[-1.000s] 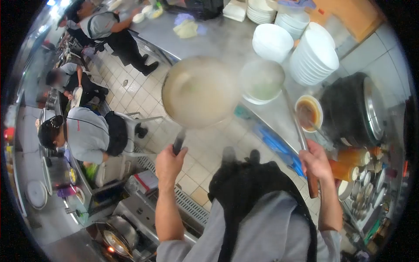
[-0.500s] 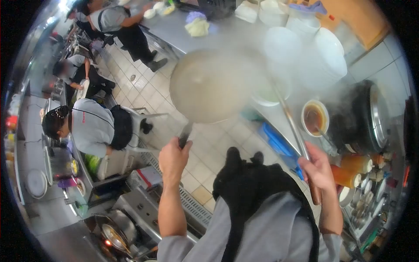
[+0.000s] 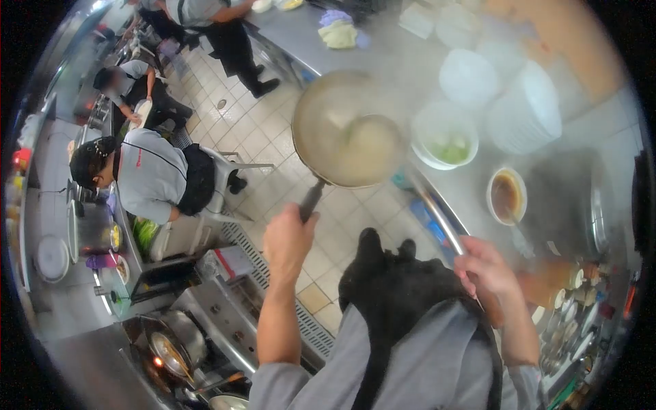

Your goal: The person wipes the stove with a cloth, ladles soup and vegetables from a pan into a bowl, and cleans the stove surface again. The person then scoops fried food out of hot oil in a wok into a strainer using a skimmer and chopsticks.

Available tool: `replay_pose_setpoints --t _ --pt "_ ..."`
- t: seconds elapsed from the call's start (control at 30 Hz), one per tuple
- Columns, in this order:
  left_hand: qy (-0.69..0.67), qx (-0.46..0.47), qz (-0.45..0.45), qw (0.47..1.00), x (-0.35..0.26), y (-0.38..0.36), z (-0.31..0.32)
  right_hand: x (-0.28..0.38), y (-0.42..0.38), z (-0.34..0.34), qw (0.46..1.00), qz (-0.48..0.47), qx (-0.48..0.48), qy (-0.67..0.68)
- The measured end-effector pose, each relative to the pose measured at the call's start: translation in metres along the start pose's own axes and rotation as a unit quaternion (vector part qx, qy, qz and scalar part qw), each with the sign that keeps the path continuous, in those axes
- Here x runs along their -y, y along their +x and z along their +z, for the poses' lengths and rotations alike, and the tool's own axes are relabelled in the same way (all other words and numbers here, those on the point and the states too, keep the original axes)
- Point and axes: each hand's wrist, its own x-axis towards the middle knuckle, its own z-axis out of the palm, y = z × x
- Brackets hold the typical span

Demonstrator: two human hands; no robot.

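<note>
My left hand (image 3: 290,239) is closed round the dark handle of a wok (image 3: 309,130), which is raised over the tiled floor beside the counter. Cloudy, steaming liquid fills it. In my right hand (image 3: 486,270) is the long handle of a ladle (image 3: 437,220); its round head lies over the wok's right side and seems full of the same pale liquid. Just right of the wok, a white bowl (image 3: 422,152) with pieces of green vegetable in it stands on the counter's edge. Steam blurs the ladle's neck and the wok's far rim.
Stacked white bowls (image 3: 526,109) and a bowl of brown sauce (image 3: 507,196) stand on the steel counter (image 3: 393,78), near a large dark pot (image 3: 564,205). Co-workers stand or sit at left, one person (image 3: 154,171) closest. Below left is a stove with a lit pan (image 3: 169,355).
The wok has shifted right, nearer the white bowl. The ladle's head has come left over the wok, and my right hand has moved slightly left and down. Thinner steam now shows the green vegetables.
</note>
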Motion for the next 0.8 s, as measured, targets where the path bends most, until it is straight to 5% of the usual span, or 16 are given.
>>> replay_pose_setpoints --t 0.27,0.8 --pt "-0.021 0.056 0.006 0.998 0.005 0.000 0.006 0.019 -0.003 0.012 0.984 0.069 0.049 0.160" --pt "-0.048 0.095 -0.016 0.994 0.001 0.006 0.008 0.016 -0.049 -0.009 0.966 -0.011 0.020 0.256"
